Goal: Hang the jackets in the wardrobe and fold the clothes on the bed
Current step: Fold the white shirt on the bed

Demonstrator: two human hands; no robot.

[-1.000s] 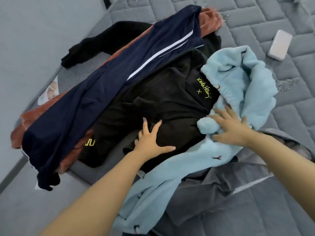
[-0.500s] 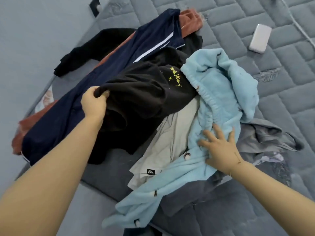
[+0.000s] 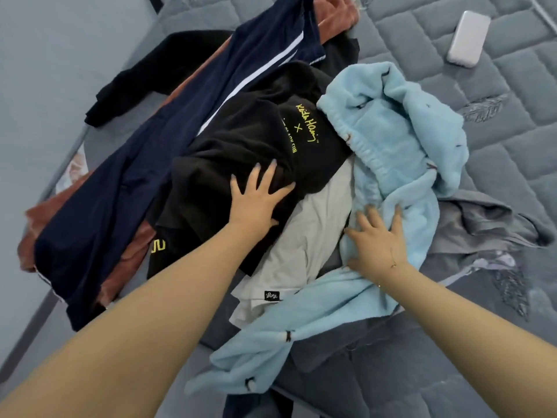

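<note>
The black garment with yellow lettering [image 3: 259,152] lay bunched at the middle of the clothes heap on the grey quilted bed [image 3: 497,164], and everything else is placed from it. The left hand [image 3: 256,200] rested flat on its near fold, fingers spread apart and straight, pressing rather than gripping. Just right of the black garment, partly tucked under its edge, lay a pale grey-white piece with a small dark label [image 3: 289,254]. Right of that again sprawled the light blue fleece robe [image 3: 401,152], touching the black garment along its elastic hem; the right hand [image 3: 376,239] lay on the robe's lower part, fingers apart and only slightly bent, clamped on nothing. Left of the black garment ran the navy track garment with a white stripe [image 3: 144,164], draped over a rust-coloured piece [image 3: 45,218], with another black sleeve [image 3: 168,70] beyond it toward the wall. Far right of the black garment, well apart from the heap, a white phone-like slab [image 3: 468,39] sat on the quilt.

The risk, as I judge it, came from the layering. The black garment overlapped the navy one and the pale piece, so pulling it out with one flat hand could drag its neighbours along. The navy and rust pieces already hung past the bed's left edge, and a tug could send them to the floor. The robe's trailing sleeve could snag likewise.
</note>
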